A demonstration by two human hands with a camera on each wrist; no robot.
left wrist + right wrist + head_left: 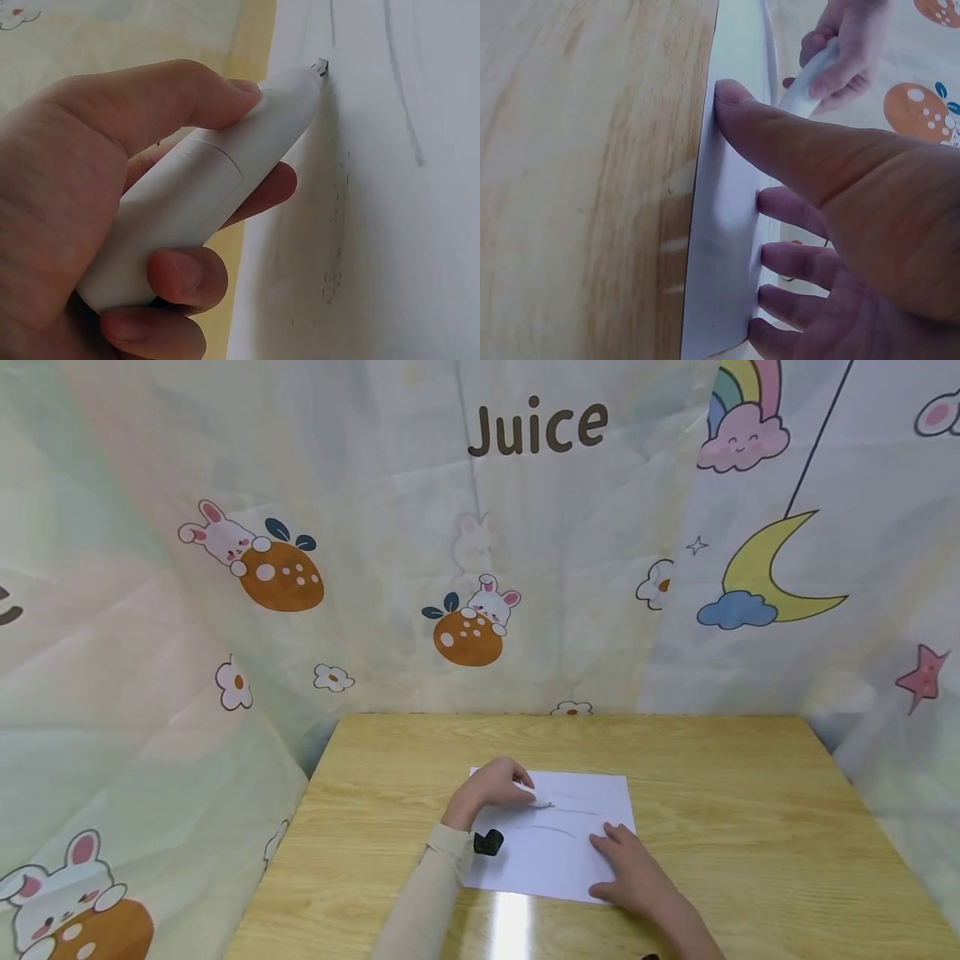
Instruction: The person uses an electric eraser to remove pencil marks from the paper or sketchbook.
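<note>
A white sheet of paper (547, 864) lies on the wooden table, with a few thin grey lines across it. My left hand (498, 783) grips a rounded white handheld tool (195, 187) with a small metal tip, thumb along its upper side and fingers curled beneath. That tip is right at the paper, beside a line with dark specks along it. On the sheet's right edge, my right hand (633, 868) rests with thumb and fingers spread, fingertips pressing on the paper (724, 225).
A small black object (489, 842) shows beside the left wrist, over the sheet's left part. The wooden table (750, 810) extends around the paper. Behind it hangs a printed cloth (375, 527) with rabbits and the word Juice.
</note>
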